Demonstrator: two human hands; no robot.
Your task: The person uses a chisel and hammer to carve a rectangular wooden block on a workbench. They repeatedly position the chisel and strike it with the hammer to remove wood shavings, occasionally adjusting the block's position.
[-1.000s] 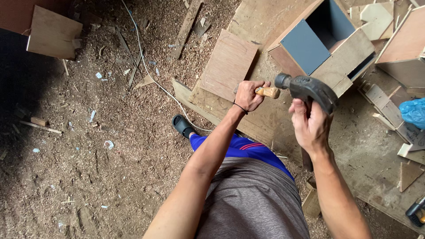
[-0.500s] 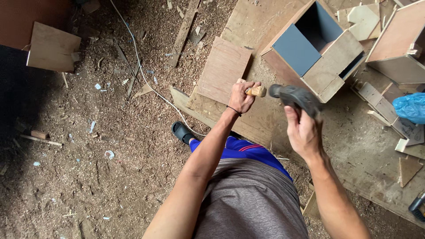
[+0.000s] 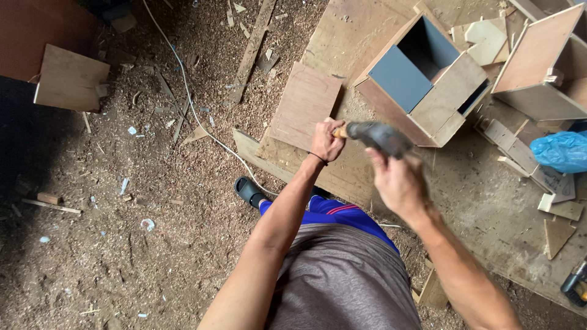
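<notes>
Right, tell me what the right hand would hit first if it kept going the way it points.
The right hand, blurred, grips a dark power tool and points up-left in the picture. Straight on, the tool's tip reaches the left hand first; past it lies the flat plywood panel. Depth is unclear from above.

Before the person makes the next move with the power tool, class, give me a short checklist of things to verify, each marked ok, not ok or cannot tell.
1. Right hand grips the power tool: ok.
2. Left hand at the tool's front end: ok.
3. Bit seated: cannot tell, blurred.
4. White cable away from the hands: ok.
5. Floor free of debris: not ok, sawdust and offcuts.
6. Wooden box apart from the tool: cannot tell.
</notes>
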